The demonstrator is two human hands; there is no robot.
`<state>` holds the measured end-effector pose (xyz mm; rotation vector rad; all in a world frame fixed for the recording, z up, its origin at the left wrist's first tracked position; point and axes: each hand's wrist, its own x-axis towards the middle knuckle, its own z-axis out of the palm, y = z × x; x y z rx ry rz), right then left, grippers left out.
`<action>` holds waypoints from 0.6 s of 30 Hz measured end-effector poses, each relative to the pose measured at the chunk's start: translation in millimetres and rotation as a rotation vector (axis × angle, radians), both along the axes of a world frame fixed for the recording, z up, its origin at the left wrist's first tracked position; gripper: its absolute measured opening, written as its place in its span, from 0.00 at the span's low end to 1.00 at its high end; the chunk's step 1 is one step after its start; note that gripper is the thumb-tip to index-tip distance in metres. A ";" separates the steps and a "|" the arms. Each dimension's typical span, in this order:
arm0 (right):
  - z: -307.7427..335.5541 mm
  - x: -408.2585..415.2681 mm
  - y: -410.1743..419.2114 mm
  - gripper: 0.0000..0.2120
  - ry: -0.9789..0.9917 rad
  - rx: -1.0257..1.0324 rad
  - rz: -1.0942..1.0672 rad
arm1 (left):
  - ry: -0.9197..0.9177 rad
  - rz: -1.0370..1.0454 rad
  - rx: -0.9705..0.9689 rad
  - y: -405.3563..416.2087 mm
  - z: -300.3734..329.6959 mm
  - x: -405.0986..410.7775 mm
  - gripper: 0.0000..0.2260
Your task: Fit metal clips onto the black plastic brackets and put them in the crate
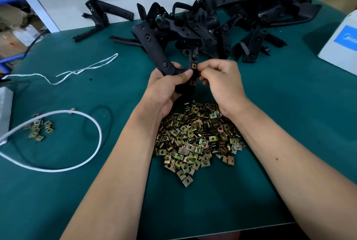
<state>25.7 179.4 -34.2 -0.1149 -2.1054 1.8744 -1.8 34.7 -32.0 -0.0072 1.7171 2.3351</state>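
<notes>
My left hand (164, 89) grips a long black plastic bracket (152, 50) above the green table, its thumb lying across the bracket's lower arm. My right hand (222, 83) pinches a brass-coloured metal clip (194, 66) against the bracket's edge. A second clip (192, 82) sits lower on the same bracket. A big heap of loose metal clips (195, 139) lies on the mat under my wrists. A pile of black brackets (208, 27) fills the back of the table. No crate is in view.
A white cable (96, 129) loops at the left around a few stray clips (38, 129). A white string (81, 69) lies further back. A white box with a blue label (343, 46) stands at the right edge. One bracket (100, 19) lies apart at back left.
</notes>
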 end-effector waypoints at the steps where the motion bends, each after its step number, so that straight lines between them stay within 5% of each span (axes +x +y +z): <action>1: 0.1 0.1 0.1 0.17 -0.004 -0.022 0.003 | -0.001 0.010 -0.012 1.0 0.4 0.1 0.12; 6: -2.4 -1.1 -1.3 0.10 -0.052 -0.030 0.027 | 0.070 0.095 -0.195 2.9 0.4 0.7 0.13; 9: -0.9 0.8 -1.2 0.16 -0.091 0.015 -0.044 | 0.231 0.137 -0.410 13.2 3.1 6.3 0.13; 18: 42.9 55.1 92.1 0.14 0.057 -0.114 -0.331 | 0.504 -0.045 -0.360 119.8 49.9 49.7 0.18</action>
